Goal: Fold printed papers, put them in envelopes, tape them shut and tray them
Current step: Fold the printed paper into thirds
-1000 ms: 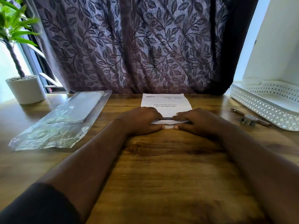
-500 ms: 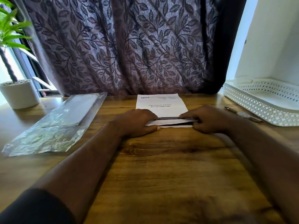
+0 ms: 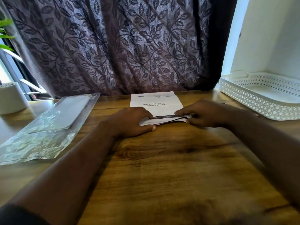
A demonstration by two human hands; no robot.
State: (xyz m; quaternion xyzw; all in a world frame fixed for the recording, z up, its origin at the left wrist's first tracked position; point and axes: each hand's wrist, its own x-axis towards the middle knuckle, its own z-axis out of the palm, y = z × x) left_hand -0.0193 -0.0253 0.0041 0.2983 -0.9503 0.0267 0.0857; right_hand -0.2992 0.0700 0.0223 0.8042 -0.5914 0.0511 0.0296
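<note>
A white printed paper (image 3: 156, 103) lies on the wooden table (image 3: 170, 159) near its far edge, its near end turned up into a fold. My left hand (image 3: 129, 121) grips the left end of the fold, thumb under the flap. At the fold's right end, my right hand (image 3: 206, 113) pinches the paper edge between fingertips and thumb. A clear plastic pack of envelopes (image 3: 48, 125) rests at the left. The white perforated tray (image 3: 259, 101) stands at the far right.
A white plant pot (image 3: 12, 98) stands at the far left by the window. A dark leaf-patterned curtain (image 3: 116, 46) hangs behind the table's far edge. A white wall rises behind the tray.
My right hand has slid to the right end of the fold and now pinches it. The near flap has lifted slightly. The camera has turned right, so the pen and small item by the tray left view.
</note>
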